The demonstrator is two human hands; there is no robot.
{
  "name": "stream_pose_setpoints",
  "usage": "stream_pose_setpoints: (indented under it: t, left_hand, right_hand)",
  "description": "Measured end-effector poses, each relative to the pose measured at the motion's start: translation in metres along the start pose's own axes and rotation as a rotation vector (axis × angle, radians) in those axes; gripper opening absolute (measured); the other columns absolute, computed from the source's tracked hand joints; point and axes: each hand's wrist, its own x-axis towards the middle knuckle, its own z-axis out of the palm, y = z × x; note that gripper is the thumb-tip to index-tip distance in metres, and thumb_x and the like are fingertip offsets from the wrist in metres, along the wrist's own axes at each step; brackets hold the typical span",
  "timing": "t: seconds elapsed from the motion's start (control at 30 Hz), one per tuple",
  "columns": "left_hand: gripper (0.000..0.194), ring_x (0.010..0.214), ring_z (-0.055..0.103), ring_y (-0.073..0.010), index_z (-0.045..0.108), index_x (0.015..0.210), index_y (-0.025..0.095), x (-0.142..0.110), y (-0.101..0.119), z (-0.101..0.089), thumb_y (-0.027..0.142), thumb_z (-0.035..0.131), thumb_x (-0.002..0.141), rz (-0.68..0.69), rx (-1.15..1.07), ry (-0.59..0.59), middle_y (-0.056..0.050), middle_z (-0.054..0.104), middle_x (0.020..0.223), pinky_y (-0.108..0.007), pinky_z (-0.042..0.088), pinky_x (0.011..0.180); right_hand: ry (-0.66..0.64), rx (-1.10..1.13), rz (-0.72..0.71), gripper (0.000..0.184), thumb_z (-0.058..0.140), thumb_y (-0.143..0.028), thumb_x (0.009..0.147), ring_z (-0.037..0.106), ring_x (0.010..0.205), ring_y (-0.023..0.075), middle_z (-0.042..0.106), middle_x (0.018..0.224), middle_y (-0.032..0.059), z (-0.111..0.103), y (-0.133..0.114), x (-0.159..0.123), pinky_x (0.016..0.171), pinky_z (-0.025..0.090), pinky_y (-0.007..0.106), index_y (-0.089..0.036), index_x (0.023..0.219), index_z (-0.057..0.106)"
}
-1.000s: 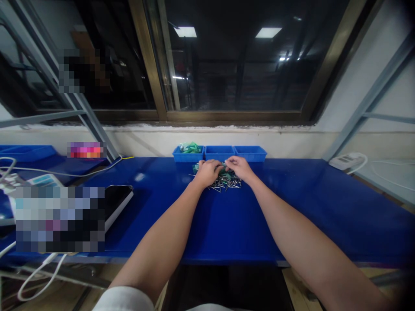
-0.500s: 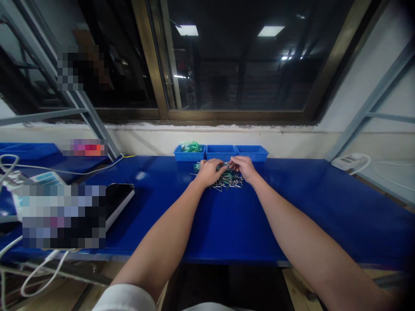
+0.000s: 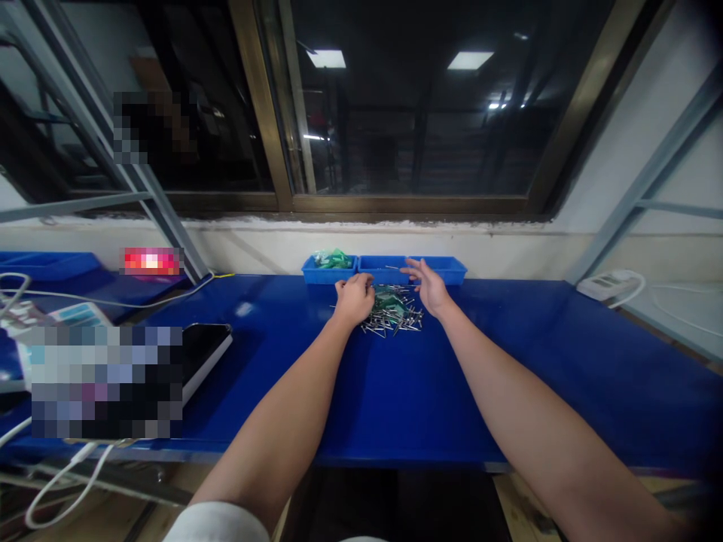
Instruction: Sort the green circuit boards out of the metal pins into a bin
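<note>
A pile of small green parts with thin metal pins [image 3: 392, 310] lies on the blue table [image 3: 407, 376], in front of a row of three blue bins. My left hand [image 3: 355, 296] rests at the pile's left edge with its fingers curled closed; what they hold is hidden. My right hand [image 3: 428, 284] hovers at the pile's right, just before the middle bin [image 3: 382, 263], fingers spread open. A thin pin shows above that bin near my fingertips. The left bin [image 3: 328, 265] holds green parts. The right bin [image 3: 446, 265] looks empty.
A dark flat device [image 3: 203, 345] and white cables [image 3: 62, 482] lie at the left. A white power strip [image 3: 607, 283] sits at the far right. A window and metal frame posts stand behind the table.
My right hand has drawn away from my left hand, lifted toward the middle bin and opened its fingers. My left hand has stayed at the pile's left edge.
</note>
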Motion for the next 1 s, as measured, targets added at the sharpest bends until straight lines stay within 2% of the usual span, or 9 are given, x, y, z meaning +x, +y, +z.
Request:
stream_pose_setpoints:
  t: [0.07,0.17,0.3,0.4,0.47,0.57,0.73,0.87,1.0]
  left_hand:
    - [0.028,0.103,0.054,-0.0207,0.055,0.104,0.022,0.0,-0.001,0.0,0.017,0.039,0.08,0.009,-0.001,0.0,-0.005,0.063,0.106,-0.039,0.029,0.091]
    - [0.028,0.104,0.054,-0.021,0.054,0.104,0.023,0.0,-0.004,0.001,0.018,0.04,0.08,0.007,0.003,-0.007,-0.005,0.063,0.106,-0.039,0.03,0.09]
    - [0.027,0.105,0.053,-0.0221,0.056,0.103,0.023,0.0,-0.005,0.004,0.02,0.04,0.081,0.035,0.029,-0.044,-0.005,0.062,0.106,-0.04,0.031,0.089]
    - [0.027,0.106,0.052,-0.0228,0.058,0.102,0.024,-0.001,-0.004,0.005,0.021,0.04,0.082,0.048,0.058,-0.082,-0.005,0.062,0.109,-0.04,0.031,0.089]
    - [0.027,0.107,0.052,-0.023,0.058,0.101,0.024,-0.001,-0.004,0.006,0.021,0.04,0.081,0.047,0.071,-0.106,-0.006,0.062,0.11,-0.04,0.032,0.089]
    - [0.026,0.105,0.053,-0.0229,0.059,0.099,0.024,-0.001,-0.004,0.007,0.021,0.042,0.08,0.059,0.076,-0.128,-0.005,0.062,0.109,-0.041,0.032,0.088]
    - [0.024,0.102,0.054,-0.0232,0.059,0.097,0.023,-0.001,-0.005,0.011,0.022,0.042,0.08,0.084,0.081,-0.131,-0.005,0.063,0.107,-0.042,0.032,0.088]
    - [0.024,0.102,0.054,-0.0238,0.06,0.097,0.023,-0.001,-0.004,0.012,0.022,0.043,0.08,0.087,0.087,-0.141,-0.005,0.062,0.107,-0.043,0.032,0.088]
    - [0.024,0.103,0.053,-0.0236,0.06,0.098,0.024,-0.002,-0.004,0.011,0.022,0.043,0.08,0.08,0.088,-0.156,-0.005,0.062,0.108,-0.042,0.032,0.089]
  right_hand:
    - [-0.006,0.0,0.04,0.064,0.017,-0.057,0.086,0.057,0.093,0.0167,0.066,0.103,0.0073,-0.003,0.0,0.0,0.06,0.038,0.022,-0.019,0.124,0.05]
    - [0.084,-0.05,0.045,0.063,0.02,-0.057,0.085,0.058,0.091,0.0178,0.067,0.099,0.0088,-0.006,0.007,0.001,0.066,0.041,0.024,-0.015,0.115,0.057]
    - [0.148,-0.343,-0.009,0.038,0.047,-0.045,0.077,0.06,0.084,0.0188,0.069,0.086,0.0064,-0.007,0.017,0.001,0.076,0.042,0.027,-0.015,0.087,0.068]
    - [0.107,-0.56,0.006,0.023,0.051,-0.032,0.075,0.061,0.084,0.0185,0.069,0.085,0.0035,-0.007,0.02,-0.001,0.079,0.042,0.028,-0.019,0.079,0.069]
    - [0.078,-0.651,0.023,0.022,0.05,-0.025,0.074,0.061,0.087,0.018,0.069,0.088,0.0031,-0.008,0.022,-0.001,0.081,0.042,0.027,-0.02,0.081,0.07]
    - [0.009,-0.736,0.052,0.029,0.05,-0.02,0.072,0.059,0.092,0.0176,0.069,0.092,0.0037,-0.01,0.026,0.0,0.084,0.041,0.025,-0.021,0.094,0.069]
    - [-0.099,-0.899,0.026,0.039,0.051,-0.033,0.078,0.05,0.107,0.0232,0.06,0.11,0.0084,-0.005,0.03,0.002,0.095,0.034,0.034,-0.026,0.115,0.06]
    - [-0.122,-0.956,0.038,0.036,0.048,-0.035,0.08,0.044,0.113,0.026,0.056,0.116,0.0098,-0.002,0.029,0.002,0.098,0.03,0.039,-0.027,0.112,0.063]
    - [-0.063,-0.837,0.017,0.034,0.045,-0.02,0.079,0.053,0.105,0.0203,0.061,0.11,0.0084,-0.008,0.027,0.002,0.094,0.036,0.03,-0.021,0.107,0.065]
